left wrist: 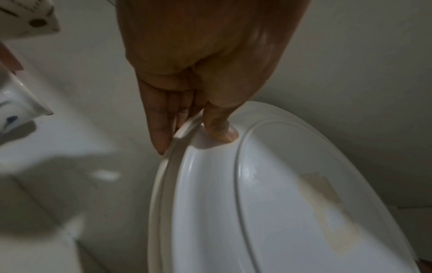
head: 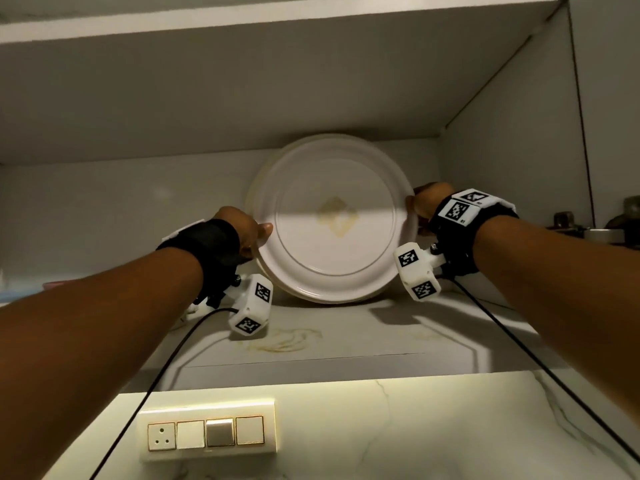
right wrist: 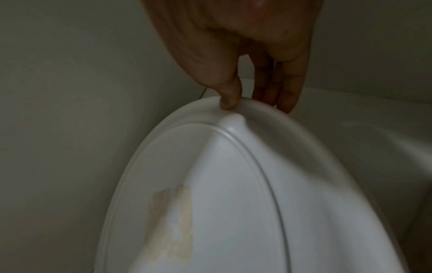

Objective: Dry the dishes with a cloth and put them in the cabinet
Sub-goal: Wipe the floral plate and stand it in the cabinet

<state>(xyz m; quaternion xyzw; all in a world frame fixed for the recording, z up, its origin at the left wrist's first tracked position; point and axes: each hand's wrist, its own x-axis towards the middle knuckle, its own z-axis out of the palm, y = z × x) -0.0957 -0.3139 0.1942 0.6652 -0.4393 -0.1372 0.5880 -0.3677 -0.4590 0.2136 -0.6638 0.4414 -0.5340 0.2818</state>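
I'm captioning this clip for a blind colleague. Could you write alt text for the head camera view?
Two hands hold a white plate upright on a cabinet shelf; the left hand and right hand pinch opposite rims. The plate's face has a faint gold motif. Below the shelf, a wall switch panel is lit.

The plate (head: pixel 332 220) hides its own back and whatever it leans on. Both hands' fingers (left wrist: pixel 161 129) go behind its rim, tips unseen. At the head view's right edge, dark objects (head: pixel 620 220) are cut off and too dim to identify; a pink item (head: pixel 57 284) at left is mostly hidden by the forearm.
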